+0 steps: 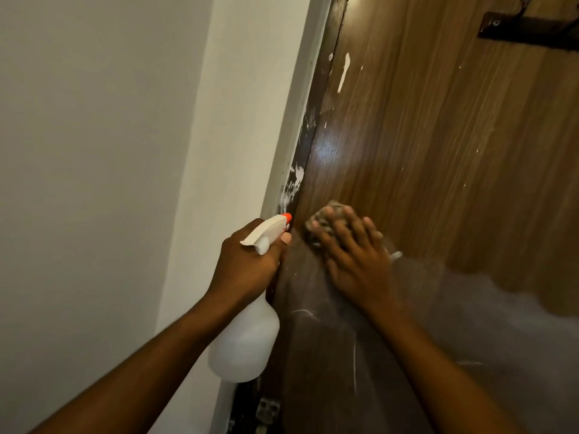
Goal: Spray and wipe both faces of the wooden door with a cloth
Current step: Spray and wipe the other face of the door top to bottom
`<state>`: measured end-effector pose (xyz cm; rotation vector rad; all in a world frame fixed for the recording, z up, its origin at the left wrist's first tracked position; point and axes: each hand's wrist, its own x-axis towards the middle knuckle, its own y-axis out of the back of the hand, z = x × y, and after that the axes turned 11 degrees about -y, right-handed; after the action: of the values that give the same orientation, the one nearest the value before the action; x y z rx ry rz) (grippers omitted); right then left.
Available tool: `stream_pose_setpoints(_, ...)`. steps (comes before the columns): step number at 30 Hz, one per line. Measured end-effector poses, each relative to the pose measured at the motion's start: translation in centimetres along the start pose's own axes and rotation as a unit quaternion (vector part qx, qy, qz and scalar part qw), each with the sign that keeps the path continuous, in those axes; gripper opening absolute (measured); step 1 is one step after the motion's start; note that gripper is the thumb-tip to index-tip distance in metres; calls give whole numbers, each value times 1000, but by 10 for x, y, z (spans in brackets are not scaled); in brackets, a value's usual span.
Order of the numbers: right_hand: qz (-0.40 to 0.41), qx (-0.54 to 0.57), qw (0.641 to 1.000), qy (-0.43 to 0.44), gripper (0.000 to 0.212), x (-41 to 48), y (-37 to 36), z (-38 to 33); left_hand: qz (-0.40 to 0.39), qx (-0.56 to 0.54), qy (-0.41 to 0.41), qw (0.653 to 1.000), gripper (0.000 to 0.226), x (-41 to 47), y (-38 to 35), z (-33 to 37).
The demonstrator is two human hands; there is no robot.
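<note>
The wooden door (438,151) fills the right half, brown with vertical grain and white paint flecks; its lower part looks wet and dull. My right hand (354,255) lies flat with straight fingers, pressing a small patterned cloth (319,222) against the door near its left edge. My left hand (247,264) grips the neck of a white spray bottle (244,343) with an orange nozzle tip (287,217), held just left of the door's edge, nozzle pointing up toward the door.
A white wall (94,183) and white door frame (250,151) fill the left half. The dark door jamb (313,136) carries paint smears. A dark hook rail (529,29) is mounted at the door's top right. A metal hinge (268,410) shows low down.
</note>
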<state>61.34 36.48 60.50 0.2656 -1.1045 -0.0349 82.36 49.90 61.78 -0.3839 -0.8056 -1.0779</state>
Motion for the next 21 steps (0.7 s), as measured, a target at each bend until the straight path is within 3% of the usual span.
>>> stream_pose_setpoints(4, 31, 1, 989, -143, 58, 36, 5, -8, 0, -10, 29, 1000, 47, -2, 1, -6)
stream_pose_setpoints(6, 39, 7, 985, -170, 56, 55, 0, -33, -4, -7, 26, 1000, 46, -1, -1, -6)
stream_pose_setpoints(11, 15, 62, 998, -7, 52, 7, -16, -66, -15, -3, 8, 1000, 47, -14, -9, -2)
stream_pose_setpoints(14, -51, 51, 997, 17, 57, -53, -11, -56, -27, 8, 31, 999, 48, -27, -14, -4)
stream_pose_setpoints(18, -23, 19, 994, -106, 61, -93, 6, -8, -31, -64, 58, 996, 29, -44, -17, -13)
stream_pose_setpoints(21, -2, 3, 971, -240, 58, -64, 18, 11, -31, -101, 66, 992, 24, -49, -20, -17)
